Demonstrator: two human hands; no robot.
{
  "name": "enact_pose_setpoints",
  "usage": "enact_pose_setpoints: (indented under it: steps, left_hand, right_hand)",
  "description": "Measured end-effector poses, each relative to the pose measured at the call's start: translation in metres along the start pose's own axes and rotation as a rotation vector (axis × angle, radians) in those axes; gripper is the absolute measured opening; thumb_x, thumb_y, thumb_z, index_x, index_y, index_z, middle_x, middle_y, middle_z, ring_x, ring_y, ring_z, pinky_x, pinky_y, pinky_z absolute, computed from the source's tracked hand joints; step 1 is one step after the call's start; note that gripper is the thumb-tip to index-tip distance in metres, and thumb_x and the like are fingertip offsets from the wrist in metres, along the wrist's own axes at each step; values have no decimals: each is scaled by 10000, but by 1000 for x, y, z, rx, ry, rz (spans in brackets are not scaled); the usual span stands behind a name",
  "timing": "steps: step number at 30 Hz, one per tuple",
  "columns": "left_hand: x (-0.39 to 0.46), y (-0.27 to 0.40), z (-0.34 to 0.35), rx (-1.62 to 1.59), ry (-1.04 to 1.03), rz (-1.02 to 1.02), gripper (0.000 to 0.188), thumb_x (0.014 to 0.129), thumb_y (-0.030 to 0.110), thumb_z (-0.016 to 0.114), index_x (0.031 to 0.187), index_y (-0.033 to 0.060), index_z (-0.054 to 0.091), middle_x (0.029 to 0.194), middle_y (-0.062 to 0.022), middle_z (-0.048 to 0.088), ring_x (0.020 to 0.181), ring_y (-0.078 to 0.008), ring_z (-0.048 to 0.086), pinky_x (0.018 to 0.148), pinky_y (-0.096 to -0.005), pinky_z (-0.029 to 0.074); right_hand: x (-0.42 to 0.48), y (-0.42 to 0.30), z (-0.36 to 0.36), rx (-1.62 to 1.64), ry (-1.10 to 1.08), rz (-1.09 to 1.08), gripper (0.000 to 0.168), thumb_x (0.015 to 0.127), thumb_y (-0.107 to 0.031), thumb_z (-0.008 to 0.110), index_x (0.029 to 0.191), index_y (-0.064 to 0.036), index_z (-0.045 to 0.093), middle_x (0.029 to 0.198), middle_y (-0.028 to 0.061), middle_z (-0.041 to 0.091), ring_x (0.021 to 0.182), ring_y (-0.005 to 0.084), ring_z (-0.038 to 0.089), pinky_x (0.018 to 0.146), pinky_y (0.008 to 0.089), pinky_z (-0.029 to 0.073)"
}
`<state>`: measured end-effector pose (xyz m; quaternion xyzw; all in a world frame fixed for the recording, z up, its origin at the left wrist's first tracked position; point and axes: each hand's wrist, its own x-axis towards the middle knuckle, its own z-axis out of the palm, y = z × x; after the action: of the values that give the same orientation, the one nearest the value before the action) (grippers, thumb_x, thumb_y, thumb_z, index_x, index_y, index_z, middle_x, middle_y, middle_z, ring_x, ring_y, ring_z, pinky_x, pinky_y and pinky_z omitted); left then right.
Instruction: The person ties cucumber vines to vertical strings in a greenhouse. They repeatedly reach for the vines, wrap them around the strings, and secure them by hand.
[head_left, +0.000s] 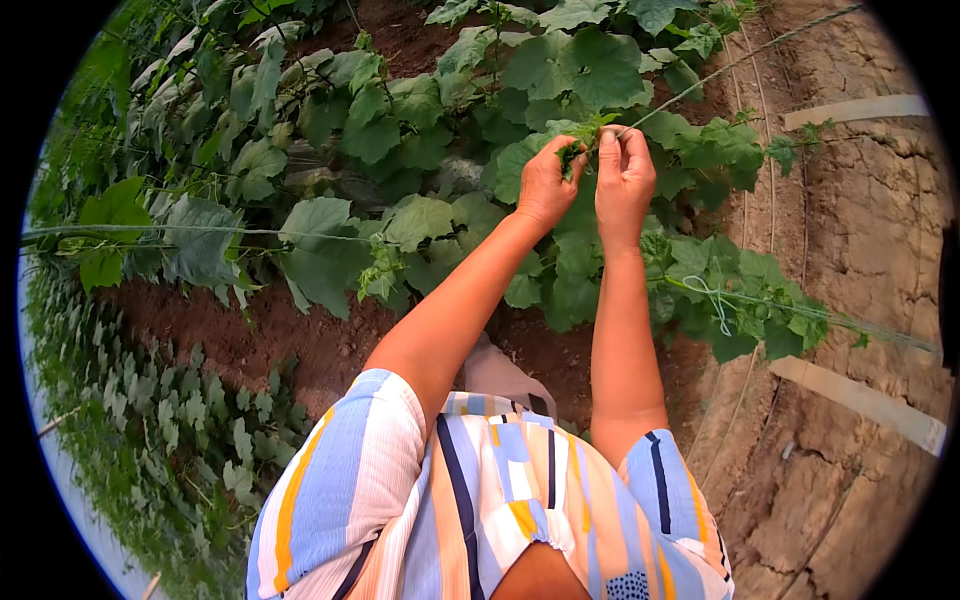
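My left hand (550, 178) pinches a small cluster of green vine leaves (571, 155) between thumb and fingers. Close beside it, nearly touching, my right hand (624, 161) has its thumb and fingers closed on a green twine (697, 84), which runs up and to the right from the fingertips. A light green shoot tip (592, 127) shows just above both hands. Broad lobed leaves of the climbing vine (604, 67) lie behind and around them. Where the stem meets the twine is hidden by the fingers.
A second twine (292, 234) crosses the foliage at left. At right, a vine shoot (750, 300) lies along another twine, with a pale string loop (709, 292) on it. Cracked bare soil (862, 247), thin lines and pale strips (862, 397) lie at right; more leafy plants (202, 420) stand lower left.
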<state>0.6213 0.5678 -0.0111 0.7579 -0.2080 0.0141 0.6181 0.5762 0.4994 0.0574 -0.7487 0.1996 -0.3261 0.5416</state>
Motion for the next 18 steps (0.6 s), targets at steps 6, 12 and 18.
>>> enact_pose_setpoints:
  steps: [6, 12, 18]
  left_hand:
    - [-80, 13, -88, 132, -303, 138, 544, 759, 125, 680, 1244, 50, 447, 1179, -175, 525, 1076, -351, 514, 902, -392, 431]
    - [-189, -21, -254, 190, -823, -82, 153, 809, 44, 608, 962, 51, 603, 845, -89, 614, 778, -231, 610, 664, -318, 495]
    - [-143, -67, -324, 62, -409, -356, 92, 830, 45, 588, 913, 9, 570, 771, -59, 595, 647, -115, 575, 592, -249, 464]
  right_hand:
    - [-34, -8, -5, -170, 190, -168, 378, 883, -131, 564, 1223, 3, 468, 1188, 133, 527, 1113, 211, 507, 940, 327, 382]
    - [-163, 25, 59, -83, -442, 263, 265, 821, -82, 592, 1076, -20, 556, 1032, 118, 595, 937, 238, 596, 803, 347, 471]
    - [-224, 44, 165, -512, -400, 128, 340, 741, -41, 637, 1073, -75, 571, 979, 122, 602, 916, 324, 592, 774, 379, 482]
